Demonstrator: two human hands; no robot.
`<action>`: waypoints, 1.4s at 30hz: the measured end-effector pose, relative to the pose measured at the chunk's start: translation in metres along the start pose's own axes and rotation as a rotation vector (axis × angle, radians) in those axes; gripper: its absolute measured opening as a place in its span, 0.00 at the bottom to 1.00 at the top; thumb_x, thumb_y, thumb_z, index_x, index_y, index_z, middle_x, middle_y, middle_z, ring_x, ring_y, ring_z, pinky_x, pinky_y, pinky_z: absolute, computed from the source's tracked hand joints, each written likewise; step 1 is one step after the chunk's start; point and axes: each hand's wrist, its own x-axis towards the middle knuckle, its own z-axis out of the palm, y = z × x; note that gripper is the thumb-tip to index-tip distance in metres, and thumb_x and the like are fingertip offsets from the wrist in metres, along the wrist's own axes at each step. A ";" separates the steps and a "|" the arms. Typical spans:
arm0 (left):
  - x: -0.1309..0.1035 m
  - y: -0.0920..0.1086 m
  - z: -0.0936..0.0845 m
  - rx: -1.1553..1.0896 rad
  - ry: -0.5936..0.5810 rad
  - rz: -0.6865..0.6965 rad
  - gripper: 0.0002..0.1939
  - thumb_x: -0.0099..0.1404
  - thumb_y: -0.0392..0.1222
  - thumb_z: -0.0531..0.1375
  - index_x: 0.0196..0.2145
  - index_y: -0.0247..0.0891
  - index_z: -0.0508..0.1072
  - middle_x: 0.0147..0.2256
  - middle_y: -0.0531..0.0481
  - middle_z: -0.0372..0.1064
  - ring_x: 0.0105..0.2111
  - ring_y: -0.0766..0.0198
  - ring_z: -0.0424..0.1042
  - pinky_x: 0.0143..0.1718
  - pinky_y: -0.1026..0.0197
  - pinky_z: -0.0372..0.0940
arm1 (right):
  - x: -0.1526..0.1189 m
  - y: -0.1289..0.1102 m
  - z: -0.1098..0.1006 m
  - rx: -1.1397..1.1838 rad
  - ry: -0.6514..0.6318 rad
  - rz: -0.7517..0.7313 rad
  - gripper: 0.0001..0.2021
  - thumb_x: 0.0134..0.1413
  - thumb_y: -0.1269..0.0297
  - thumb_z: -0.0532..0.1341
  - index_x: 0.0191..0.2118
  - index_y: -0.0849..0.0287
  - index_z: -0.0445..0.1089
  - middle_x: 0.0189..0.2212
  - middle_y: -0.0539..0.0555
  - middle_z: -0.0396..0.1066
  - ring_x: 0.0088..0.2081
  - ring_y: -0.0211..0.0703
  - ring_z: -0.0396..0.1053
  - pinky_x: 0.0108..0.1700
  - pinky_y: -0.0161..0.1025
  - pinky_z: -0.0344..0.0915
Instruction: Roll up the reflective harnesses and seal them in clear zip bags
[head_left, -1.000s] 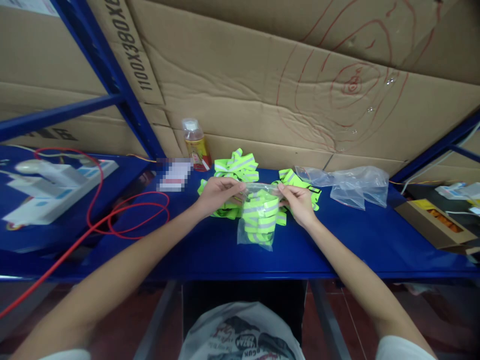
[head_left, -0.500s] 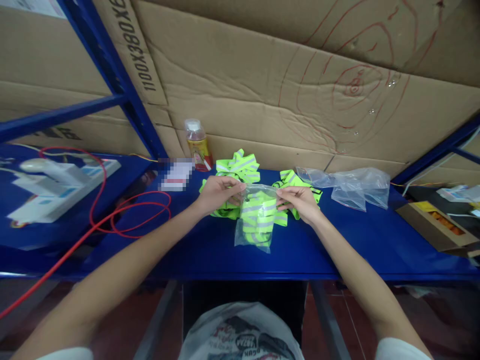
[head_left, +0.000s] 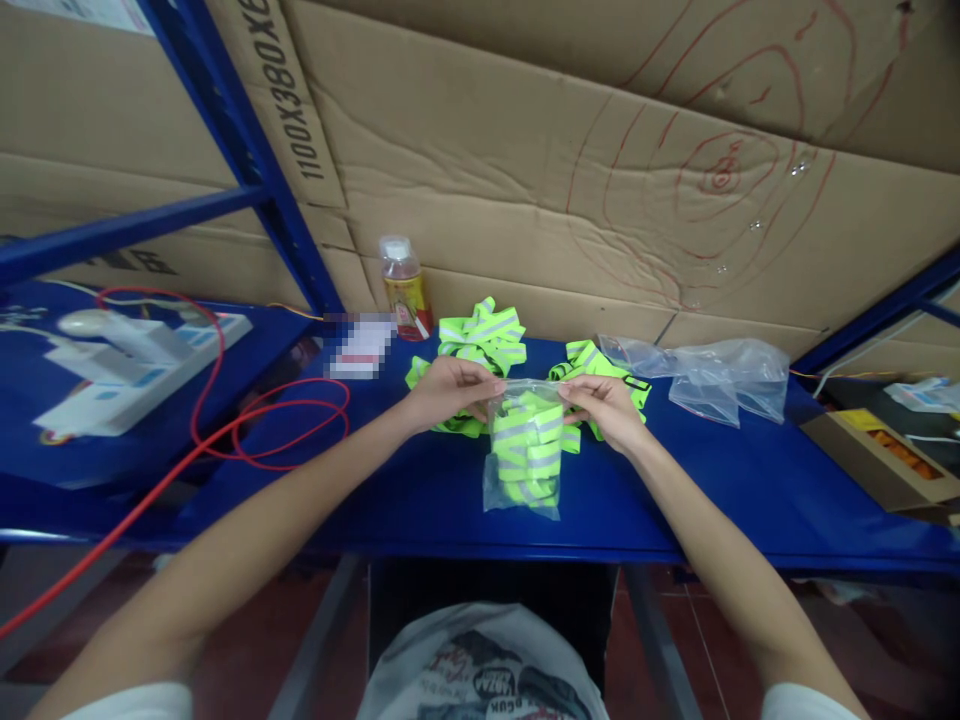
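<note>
A clear plastic bag (head_left: 525, 455) hangs upright between my hands, with folded neon-yellow reflective straps inside it. My left hand (head_left: 457, 390) pinches the bag's top left corner between thumb and fingers. At the top right corner, my right hand (head_left: 604, 405) pinches the same edge. The bag's mouth is drawn straight between them; whether it is sealed I cannot tell. Behind my left hand lies a pile of loose reflective straps (head_left: 484, 335). Another bunch of straps (head_left: 592, 360) is partly hidden behind my right hand.
Flat clear bags (head_left: 727, 375) lie on the blue table (head_left: 697, 490) to the right, near an open cardboard box (head_left: 885, 455). A bottle (head_left: 406, 290) stands at the back. At left are a red cable (head_left: 289, 405) and a white power strip (head_left: 142, 375).
The filled bag has come slightly lower and faces me more squarely, its top edge now straighter. Both hands keep their pinch. The whole view has shifted a little.
</note>
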 end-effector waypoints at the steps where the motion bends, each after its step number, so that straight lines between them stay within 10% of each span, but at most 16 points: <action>1: -0.001 0.000 0.000 0.004 -0.003 0.010 0.34 0.56 0.67 0.84 0.34 0.31 0.82 0.32 0.44 0.84 0.28 0.62 0.80 0.30 0.62 0.80 | 0.000 0.000 -0.001 -0.016 -0.023 0.015 0.30 0.28 0.42 0.90 0.32 0.60 0.88 0.25 0.52 0.82 0.25 0.40 0.78 0.28 0.37 0.84; 19: 0.005 0.008 -0.011 -0.053 0.020 -0.157 0.32 0.46 0.55 0.90 0.34 0.27 0.84 0.29 0.43 0.84 0.26 0.62 0.82 0.30 0.61 0.81 | 0.002 0.002 -0.005 -0.068 -0.107 0.052 0.28 0.28 0.45 0.91 0.33 0.59 0.90 0.25 0.52 0.81 0.26 0.39 0.78 0.30 0.36 0.84; 42: -0.007 0.011 0.006 0.086 -0.127 -0.029 0.36 0.53 0.69 0.84 0.36 0.30 0.84 0.28 0.46 0.82 0.25 0.64 0.77 0.25 0.63 0.78 | -0.007 0.006 0.008 -0.179 -0.131 -0.074 0.26 0.40 0.43 0.87 0.35 0.61 0.89 0.25 0.53 0.79 0.24 0.39 0.69 0.25 0.37 0.69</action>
